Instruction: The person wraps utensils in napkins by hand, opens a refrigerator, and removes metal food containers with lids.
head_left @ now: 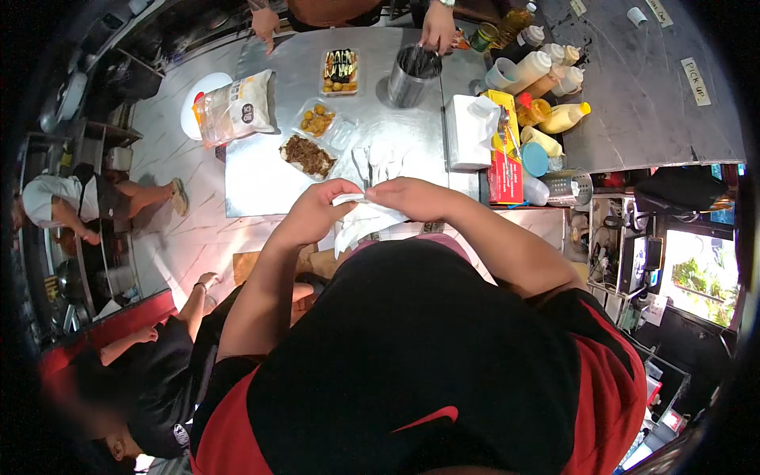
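Note:
Close to my body at the table's near edge, my left hand [318, 209] and my right hand [408, 198] meet with bent fingers, both pinching a white paper napkin [362, 226]. Part of it is folded between the fingertips and the rest hangs below. Just beyond my fingers lie several pale utensils [385, 161], looking like plastic forks or spoons; glare blurs them. Beyond my left hand sits a tray of brown chopped meat [307, 155]. Behind it stands an open clear box with golden fried balls [317, 121]. Farther back is a tray of sauced food [340, 71].
A metal canister [414, 75] stands at the back, under a co-worker's hand [438, 28]. To the right are a napkin box [469, 133], a yellow-red carton [504, 166] and several sauce bottles [529, 70]. A plastic bag [236, 108] lies at the left edge. People are at the left.

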Demonstrator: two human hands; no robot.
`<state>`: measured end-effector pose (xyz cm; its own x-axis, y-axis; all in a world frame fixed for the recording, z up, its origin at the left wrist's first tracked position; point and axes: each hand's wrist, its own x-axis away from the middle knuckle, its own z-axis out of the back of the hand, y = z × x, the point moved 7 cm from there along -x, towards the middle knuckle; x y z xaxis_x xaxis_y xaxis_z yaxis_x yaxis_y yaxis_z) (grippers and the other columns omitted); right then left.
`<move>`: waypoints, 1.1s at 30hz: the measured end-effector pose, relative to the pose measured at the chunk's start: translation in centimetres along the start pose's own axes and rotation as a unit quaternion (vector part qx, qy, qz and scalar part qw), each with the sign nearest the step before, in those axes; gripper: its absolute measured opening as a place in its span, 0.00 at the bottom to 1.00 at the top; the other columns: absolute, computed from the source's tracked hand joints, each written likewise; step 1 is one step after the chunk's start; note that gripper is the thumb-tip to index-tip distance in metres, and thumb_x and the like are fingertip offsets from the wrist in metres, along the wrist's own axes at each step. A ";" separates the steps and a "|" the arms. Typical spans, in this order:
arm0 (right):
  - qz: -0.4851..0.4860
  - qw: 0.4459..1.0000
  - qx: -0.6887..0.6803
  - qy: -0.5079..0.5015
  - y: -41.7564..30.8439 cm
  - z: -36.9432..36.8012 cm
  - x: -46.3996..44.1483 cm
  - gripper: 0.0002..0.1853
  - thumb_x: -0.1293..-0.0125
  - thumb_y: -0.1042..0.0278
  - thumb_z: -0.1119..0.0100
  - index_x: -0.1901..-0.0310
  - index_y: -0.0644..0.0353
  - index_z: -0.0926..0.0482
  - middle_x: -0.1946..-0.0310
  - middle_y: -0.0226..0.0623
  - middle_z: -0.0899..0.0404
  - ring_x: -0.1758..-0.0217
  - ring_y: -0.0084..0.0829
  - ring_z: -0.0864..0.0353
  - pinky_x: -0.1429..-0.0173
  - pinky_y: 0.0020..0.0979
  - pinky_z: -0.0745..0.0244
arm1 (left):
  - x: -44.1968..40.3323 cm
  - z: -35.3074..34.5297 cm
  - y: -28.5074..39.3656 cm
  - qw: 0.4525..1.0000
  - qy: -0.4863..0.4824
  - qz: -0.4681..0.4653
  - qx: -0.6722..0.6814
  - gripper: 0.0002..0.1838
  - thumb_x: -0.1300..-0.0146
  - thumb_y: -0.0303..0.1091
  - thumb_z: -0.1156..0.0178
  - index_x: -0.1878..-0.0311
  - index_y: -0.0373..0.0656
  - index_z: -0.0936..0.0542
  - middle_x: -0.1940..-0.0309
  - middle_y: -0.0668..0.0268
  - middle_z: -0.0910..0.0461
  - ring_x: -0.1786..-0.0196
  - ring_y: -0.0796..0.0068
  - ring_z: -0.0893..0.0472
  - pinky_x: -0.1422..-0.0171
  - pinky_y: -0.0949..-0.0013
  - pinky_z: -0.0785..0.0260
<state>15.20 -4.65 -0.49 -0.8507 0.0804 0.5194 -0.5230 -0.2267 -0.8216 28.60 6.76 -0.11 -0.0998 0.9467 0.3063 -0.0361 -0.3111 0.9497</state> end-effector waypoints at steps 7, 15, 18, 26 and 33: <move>-0.101 0.973 -0.180 -0.099 -0.8 -1.1 2.1 0.24 0.15 0.42 0.47 0.57 0.58 0.21 0.69 0.26 0.24 0.61 0.22 0.24 0.52 0.30 0.25 | 0.3 0.1 0.0 0.998 -0.006 0.010 0.065 0.11 0.30 0.24 0.33 0.45 0.37 0.15 0.54 0.69 0.13 0.51 0.82 0.18 0.43 0.74 0.25; 0.102 0.992 0.071 0.034 -2.6 -0.4 1.5 0.19 0.15 0.48 0.47 0.56 0.58 0.23 0.70 0.32 0.25 0.63 0.27 0.24 0.55 0.36 0.27 | 1.4 -0.7 -1.9 0.916 -0.043 0.111 0.383 0.17 0.28 0.22 0.34 0.38 0.32 0.20 0.48 0.58 0.13 0.50 0.73 0.11 0.45 0.70 0.16; 0.121 0.984 0.107 0.074 -3.2 -0.3 2.0 0.19 0.16 0.49 0.46 0.55 0.59 0.23 0.69 0.38 0.22 0.62 0.31 0.21 0.53 0.37 0.26 | 1.7 -1.0 -1.5 0.895 -0.054 0.117 0.427 0.17 0.27 0.21 0.36 0.37 0.31 0.20 0.46 0.56 0.13 0.46 0.69 0.11 0.41 0.67 0.16; 0.059 0.997 0.047 0.023 -3.9 -0.7 2.9 0.17 0.17 0.51 0.44 0.51 0.59 0.23 0.66 0.43 0.17 0.60 0.39 0.15 0.53 0.42 0.22 | 1.7 -0.8 -3.0 0.888 -0.058 0.103 0.445 0.15 0.26 0.21 0.39 0.39 0.30 0.20 0.45 0.52 0.13 0.44 0.64 0.11 0.36 0.63 0.17; 0.142 0.986 0.062 0.052 -3.3 -0.8 2.7 0.17 0.17 0.51 0.44 0.46 0.59 0.22 0.61 0.46 0.15 0.54 0.43 0.14 0.48 0.44 0.22 | 2.3 -0.8 -1.4 0.883 -0.058 0.085 0.457 0.18 0.26 0.24 0.40 0.35 0.30 0.23 0.42 0.51 0.14 0.42 0.63 0.11 0.37 0.63 0.15</move>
<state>14.61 -2.89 3.38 -0.9664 0.0941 0.2393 -0.2571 -0.3707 -0.8924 27.59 9.36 -0.82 0.0789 0.9115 0.4036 0.7933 -0.3026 0.5283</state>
